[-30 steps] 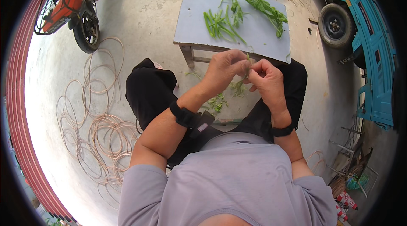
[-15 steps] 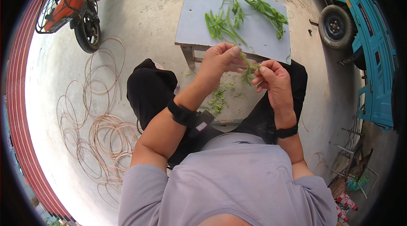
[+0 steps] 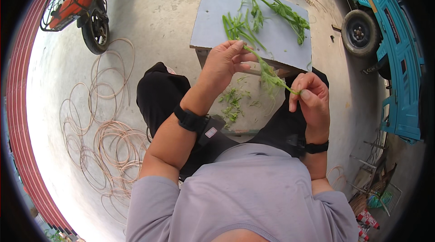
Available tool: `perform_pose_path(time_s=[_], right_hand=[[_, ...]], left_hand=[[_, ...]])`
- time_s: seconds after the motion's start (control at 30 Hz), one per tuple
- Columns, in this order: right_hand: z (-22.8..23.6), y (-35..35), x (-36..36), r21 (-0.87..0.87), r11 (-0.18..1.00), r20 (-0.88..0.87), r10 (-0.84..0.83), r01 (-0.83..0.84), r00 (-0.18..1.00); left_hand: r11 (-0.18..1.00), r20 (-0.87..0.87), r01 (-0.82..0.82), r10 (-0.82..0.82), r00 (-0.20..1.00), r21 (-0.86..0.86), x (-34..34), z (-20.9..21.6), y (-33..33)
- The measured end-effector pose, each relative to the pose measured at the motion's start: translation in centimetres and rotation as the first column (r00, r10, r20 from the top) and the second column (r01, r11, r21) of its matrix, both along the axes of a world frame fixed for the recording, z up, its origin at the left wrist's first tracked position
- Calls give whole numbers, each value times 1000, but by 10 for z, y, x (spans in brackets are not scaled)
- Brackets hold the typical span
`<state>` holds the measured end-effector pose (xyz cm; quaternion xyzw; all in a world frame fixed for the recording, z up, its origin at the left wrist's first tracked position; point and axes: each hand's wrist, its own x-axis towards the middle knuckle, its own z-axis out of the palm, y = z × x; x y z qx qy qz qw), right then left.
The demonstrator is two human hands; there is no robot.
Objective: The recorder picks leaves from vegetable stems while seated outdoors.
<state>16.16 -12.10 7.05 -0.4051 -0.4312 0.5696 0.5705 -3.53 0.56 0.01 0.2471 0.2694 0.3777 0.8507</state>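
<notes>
I sit over a low grey table (image 3: 217,19) that carries loose green vegetable stems (image 3: 253,22). One green leafy stem (image 3: 268,72) stretches between my two hands. My left hand (image 3: 224,63) pinches its upper end near the table's front edge. My right hand (image 3: 310,99) grips its lower end, lower and to the right. Torn green leaf scraps (image 3: 231,103) lie on the concrete floor between my knees. Both wrists wear dark bands.
A red scooter (image 3: 84,1) stands at the top left. Loops of thin wire (image 3: 106,137) are spread over the floor on my left. A blue vehicle with a black wheel (image 3: 360,31) is at the right, with metal racks (image 3: 376,183) below it.
My hands were close together at the stem; now they have drawn apart, the left staying up by the table and the right moving down and right, with the stem pulled out between them.
</notes>
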Motion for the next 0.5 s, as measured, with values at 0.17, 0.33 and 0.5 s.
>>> perform_pose_path(time_s=[0.17, 0.33, 0.5], right_hand=[[16, -10, 7, 80, 992, -100, 106, -98, 989], [25, -13, 17, 273, 935, -313, 308, -226, 898], [26, -6, 10, 24, 972, 555, 181, -233, 812]], left_hand=[[1000, 48, -10, 11, 999, -22, -2, 0, 2], [1000, 29, 3, -3, 1000, -11, -3, -4, 3], [996, -24, 60, -59, 998, 59, 0, 3, 0]])
